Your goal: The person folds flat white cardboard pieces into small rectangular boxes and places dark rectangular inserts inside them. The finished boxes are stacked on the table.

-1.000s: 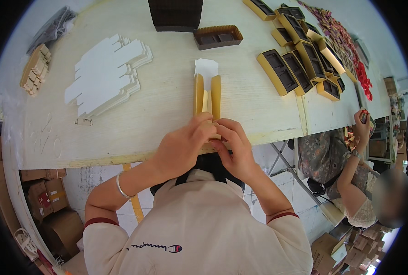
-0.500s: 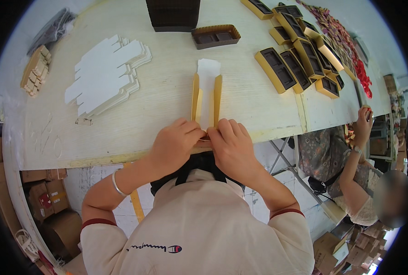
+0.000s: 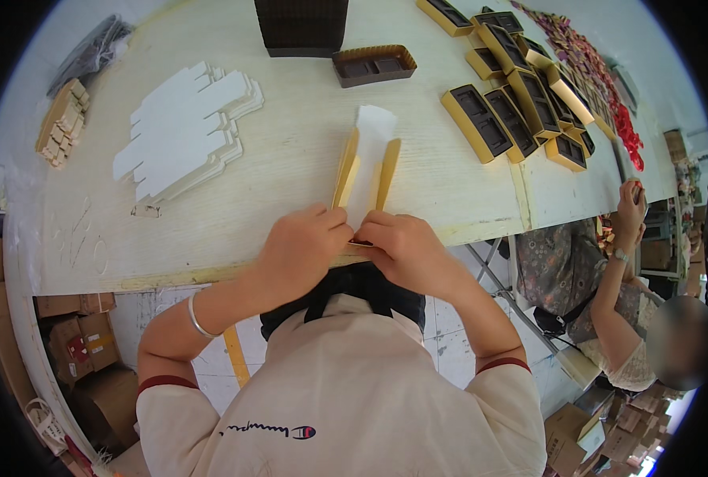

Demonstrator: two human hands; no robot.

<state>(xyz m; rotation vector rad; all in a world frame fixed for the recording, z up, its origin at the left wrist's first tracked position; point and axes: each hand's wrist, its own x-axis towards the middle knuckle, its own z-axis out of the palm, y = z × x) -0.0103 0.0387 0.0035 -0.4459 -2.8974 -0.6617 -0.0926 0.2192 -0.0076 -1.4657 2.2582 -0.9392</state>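
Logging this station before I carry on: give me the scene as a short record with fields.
Left hand: fingers closed on near end of part-folded box
Right hand: same end, beside left hand
Box state: gold sides raised, far flap unfolded
Left side: stacked flat white blanks
Beyond box: single brown tray
Right side: piled gold boxes with dark inserts

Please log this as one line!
gold-sided carton: part-folded, far end open; left grip: on near end; right grip: same end; brown tray: beyond carton
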